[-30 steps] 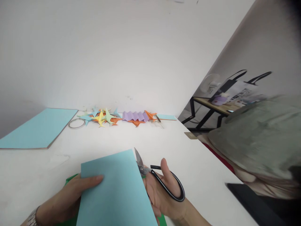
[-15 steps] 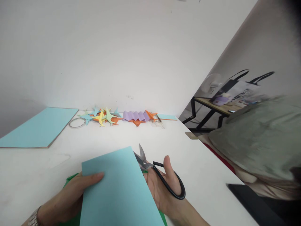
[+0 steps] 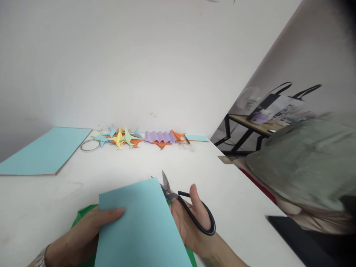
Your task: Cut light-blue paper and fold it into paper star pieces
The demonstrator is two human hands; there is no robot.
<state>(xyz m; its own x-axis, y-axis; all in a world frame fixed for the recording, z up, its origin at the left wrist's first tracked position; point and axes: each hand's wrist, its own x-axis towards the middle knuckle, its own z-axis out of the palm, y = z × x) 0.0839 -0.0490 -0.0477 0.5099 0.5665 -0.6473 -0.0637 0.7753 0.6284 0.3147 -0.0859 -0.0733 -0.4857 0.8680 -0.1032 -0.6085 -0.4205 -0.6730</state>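
A light blue sheet of paper (image 3: pixel 139 222) is pinched at its left edge by my left hand (image 3: pixel 86 231), thumb on top and fingers hidden beneath. My right hand (image 3: pixel 191 222) holds scissors (image 3: pixel 168 194) with black handles, the thumb through one loop. Their blades are spread apart at the sheet's upper right edge, one blade partly behind the paper. Whether the right fingers also support the sheet from below is hidden. Something green (image 3: pixel 83 214) shows under the paper and beside both hands.
Along the wall lie folded paper cranes (image 3: pixel 119 139), a pleated purple paper (image 3: pixel 160 137) and a roll of tape (image 3: pixel 90 145). A stack of blue paper (image 3: pixel 44 152) is at the left. A person in a grey-green top (image 3: pixel 303 159) is at the right, near a shelf with bags (image 3: pixel 278 107).
The sheet's top edge sits slightly lower and has shifted a little. My right hand and the scissors have moved slightly left, and more of the rear blade's tip shows.
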